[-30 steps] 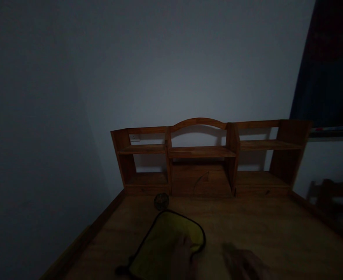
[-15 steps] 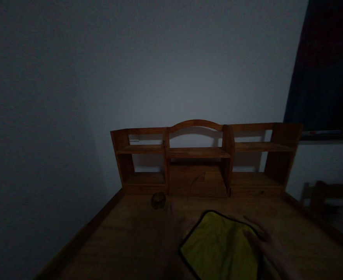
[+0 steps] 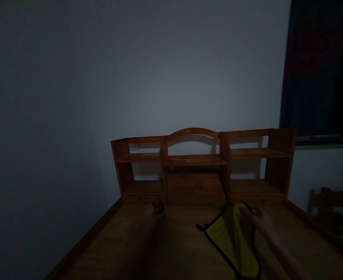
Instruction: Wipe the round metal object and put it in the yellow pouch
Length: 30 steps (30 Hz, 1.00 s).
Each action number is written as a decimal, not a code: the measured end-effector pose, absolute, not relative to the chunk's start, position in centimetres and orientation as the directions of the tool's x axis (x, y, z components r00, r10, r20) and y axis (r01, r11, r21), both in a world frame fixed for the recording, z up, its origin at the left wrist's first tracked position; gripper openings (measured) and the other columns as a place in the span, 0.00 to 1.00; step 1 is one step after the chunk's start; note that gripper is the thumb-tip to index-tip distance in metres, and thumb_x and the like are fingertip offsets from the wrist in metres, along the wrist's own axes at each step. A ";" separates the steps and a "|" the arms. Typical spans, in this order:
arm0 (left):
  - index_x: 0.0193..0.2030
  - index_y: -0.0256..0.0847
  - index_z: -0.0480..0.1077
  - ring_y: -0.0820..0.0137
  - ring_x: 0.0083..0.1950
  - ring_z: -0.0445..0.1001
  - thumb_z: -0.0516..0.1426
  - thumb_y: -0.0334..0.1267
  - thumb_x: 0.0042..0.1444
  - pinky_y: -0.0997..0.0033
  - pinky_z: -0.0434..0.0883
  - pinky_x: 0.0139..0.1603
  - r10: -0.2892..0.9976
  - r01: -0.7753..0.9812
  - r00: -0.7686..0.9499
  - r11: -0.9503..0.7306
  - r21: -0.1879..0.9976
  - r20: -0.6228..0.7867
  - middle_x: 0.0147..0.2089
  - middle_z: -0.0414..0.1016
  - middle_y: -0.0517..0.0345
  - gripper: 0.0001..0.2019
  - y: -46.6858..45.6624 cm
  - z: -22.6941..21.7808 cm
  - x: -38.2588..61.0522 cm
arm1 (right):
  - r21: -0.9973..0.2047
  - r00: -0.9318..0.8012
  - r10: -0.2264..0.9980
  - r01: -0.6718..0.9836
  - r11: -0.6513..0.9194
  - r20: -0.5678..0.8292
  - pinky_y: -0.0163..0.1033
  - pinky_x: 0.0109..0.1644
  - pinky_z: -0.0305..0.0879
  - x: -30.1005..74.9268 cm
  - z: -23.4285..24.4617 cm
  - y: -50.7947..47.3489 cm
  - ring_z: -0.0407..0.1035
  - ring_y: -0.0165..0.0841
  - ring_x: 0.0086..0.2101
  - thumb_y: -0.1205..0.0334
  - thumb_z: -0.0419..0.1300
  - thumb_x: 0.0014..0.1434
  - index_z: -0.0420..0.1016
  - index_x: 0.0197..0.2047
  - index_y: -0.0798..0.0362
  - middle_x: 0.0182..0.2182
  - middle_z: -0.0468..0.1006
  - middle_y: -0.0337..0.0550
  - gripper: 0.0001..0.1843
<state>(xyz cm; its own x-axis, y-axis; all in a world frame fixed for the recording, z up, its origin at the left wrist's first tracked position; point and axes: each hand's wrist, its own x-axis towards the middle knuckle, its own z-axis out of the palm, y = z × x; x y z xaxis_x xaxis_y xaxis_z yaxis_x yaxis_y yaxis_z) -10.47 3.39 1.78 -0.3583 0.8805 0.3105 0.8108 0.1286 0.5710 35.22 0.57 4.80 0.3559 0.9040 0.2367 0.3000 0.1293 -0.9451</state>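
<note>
Your right hand pinches the far end of the yellow cloth near the back edge of the counter, so it bunches up, while your left hand, by a small round thing, is too dark to tell if it grips.

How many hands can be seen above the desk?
2. The left hand lies beside a small round object; the right hand touches the yellow cloth. None seems hidden.
</note>
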 end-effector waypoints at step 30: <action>0.57 0.40 0.61 0.56 0.56 0.68 0.66 0.32 0.35 0.52 0.71 0.56 0.705 0.630 0.044 -0.570 0.528 0.708 0.55 0.67 0.46 0.38 -1.9 -0.9 5.2 | -0.911 -0.296 0.955 -0.403 -0.091 0.035 0.53 0.59 0.60 24.4 0.0 -0.8 0.72 0.48 0.49 0.50 0.66 0.51 0.82 0.41 0.54 0.44 0.81 0.50 0.19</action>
